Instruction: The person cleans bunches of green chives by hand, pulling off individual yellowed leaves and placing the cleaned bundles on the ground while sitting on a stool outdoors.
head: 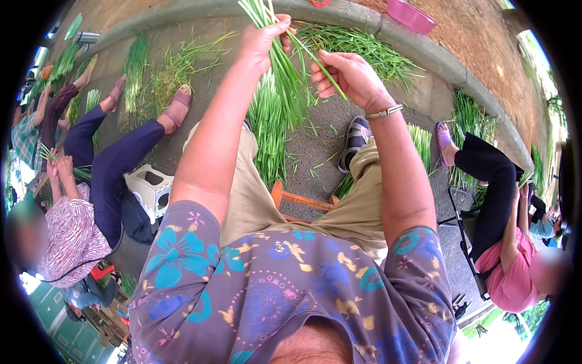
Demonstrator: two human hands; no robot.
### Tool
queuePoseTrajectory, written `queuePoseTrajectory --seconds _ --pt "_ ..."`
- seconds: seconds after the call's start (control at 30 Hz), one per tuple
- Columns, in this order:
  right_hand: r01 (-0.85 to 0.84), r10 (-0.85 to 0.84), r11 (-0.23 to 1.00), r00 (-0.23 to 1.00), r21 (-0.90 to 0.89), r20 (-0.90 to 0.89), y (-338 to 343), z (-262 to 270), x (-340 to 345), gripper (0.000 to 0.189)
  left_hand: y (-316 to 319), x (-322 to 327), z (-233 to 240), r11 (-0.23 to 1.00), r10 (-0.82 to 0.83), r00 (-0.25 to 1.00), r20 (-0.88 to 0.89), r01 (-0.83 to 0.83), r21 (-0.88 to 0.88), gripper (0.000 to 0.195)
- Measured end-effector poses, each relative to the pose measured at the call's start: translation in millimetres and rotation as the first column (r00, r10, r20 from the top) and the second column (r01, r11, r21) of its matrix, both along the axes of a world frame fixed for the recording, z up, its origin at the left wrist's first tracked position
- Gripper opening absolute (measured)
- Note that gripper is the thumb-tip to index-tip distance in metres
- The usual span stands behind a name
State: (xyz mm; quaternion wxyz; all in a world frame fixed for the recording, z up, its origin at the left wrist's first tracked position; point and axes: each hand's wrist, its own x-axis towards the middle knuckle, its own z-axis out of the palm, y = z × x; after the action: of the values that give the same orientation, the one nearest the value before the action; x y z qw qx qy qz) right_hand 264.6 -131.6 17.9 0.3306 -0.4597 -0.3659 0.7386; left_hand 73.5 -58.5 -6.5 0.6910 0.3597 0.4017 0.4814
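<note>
My left hand is closed around a bunch of long green stalks, pale at their upper ends, leaves hanging down. To its right, my right hand has its thumb and a finger pinched at a single green stalk that slants down from the bunch. Below the held bunch, a thick row of similar stalks lies on the pavement between my feet. A loose heap of green leaves lies beyond my right hand, against the curb.
A concrete curb curves across the top, with a pink plastic basin beyond it. People sit on both sides, one near a white step stool. More green bundles lie on the pavement. A wooden stool rail shows between my legs.
</note>
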Motion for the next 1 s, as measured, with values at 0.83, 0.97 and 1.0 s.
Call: queuePoseTrajectory --seconds 0.83,0.97,1.0 --pt "-0.001 -0.058 0.971 0.969 0.239 0.240 -12 -6 -5 0.015 10 -8 -2 0.974 0.227 0.974 0.002 -0.227 -0.021 0.017" --pt "-0.023 -0.056 0.927 0.979 0.374 0.198 -12 -4 -5 0.013 12 -8 -7 0.962 0.253 0.967 0.040 -0.246 -0.121 0.016" --pt "-0.023 -0.054 0.917 0.982 0.399 0.179 -14 1 -7 0.013 12 -8 -8 0.958 0.256 0.965 0.049 -0.247 -0.143 0.016"
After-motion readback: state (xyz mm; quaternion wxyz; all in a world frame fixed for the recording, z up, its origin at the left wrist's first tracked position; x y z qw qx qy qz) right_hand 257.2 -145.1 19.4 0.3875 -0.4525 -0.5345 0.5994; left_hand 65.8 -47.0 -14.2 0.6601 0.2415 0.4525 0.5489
